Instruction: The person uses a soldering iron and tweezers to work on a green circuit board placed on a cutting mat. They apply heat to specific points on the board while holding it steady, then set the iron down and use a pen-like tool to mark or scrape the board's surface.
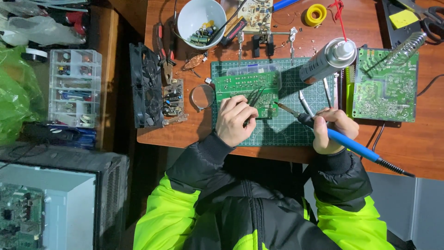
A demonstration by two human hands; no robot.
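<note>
My left hand (234, 119) grips black tweezers (254, 98) whose tips rest on a green circuit board (246, 87) lying on the green cutting mat (277, 132). My right hand (334, 129) holds a blue-handled soldering iron (340, 139); its metal tip (283, 108) points left, close to the board's right edge. The iron's black cord runs off to the right over the wooden table (416, 143). Both sleeves are black with bright yellow-green.
A grey spray can (327, 60) lies at the mat's upper right, beside a second green board (385, 88) and a coiled iron stand (407, 46). A white bowl of parts (201, 18), magnifier (202, 97), black fan (144, 85), pliers and a clear parts box (74, 88) lie left.
</note>
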